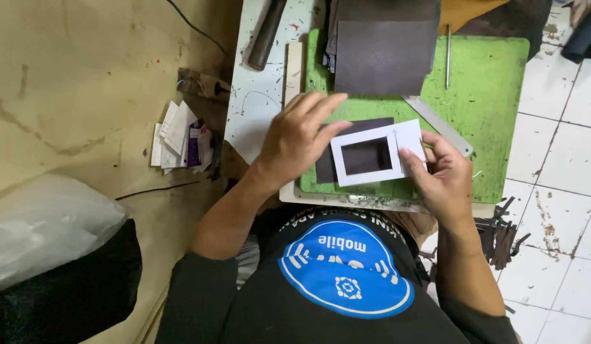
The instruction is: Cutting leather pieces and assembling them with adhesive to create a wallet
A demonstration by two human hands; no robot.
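- One clear plastic bag (47, 223) lies crumpled at the far left on the tan floor, over something black.
- One loose pile of paper scraps (181, 137), white with a purple piece, sits on the floor just beside the tabletop.
- One dark metal tube (265, 35) lies on the white, scratched tabletop (257, 108), near a pale wooden strip (293, 70).
- One left hand (299, 137) lies flat, fingers (321, 105) spread and pressing down on a thin dark brown sheet (353, 125); it grips nothing.
- One green cutting mat (487, 83), scuffed and with rounded corners, covers the tabletop under both hands.
- One stack of dark brown leather-like sheets (385, 54), rectangular and matte, rests at the mat's far edge.
- One white card frame (375, 155) with a rectangular window lies on the dark sheet, in the middle of the mat near the front edge; brown shows through the window.
- One right hand (442, 175) holds the frame's right end, fingers (413, 159) curled onto the card.
- One metal ruler (436, 124) lies slanted behind that hand; one thin rod (448, 54) lies upright on the mat.
- Several dark offcut strips (499, 236) lie on the white tiled floor at right.
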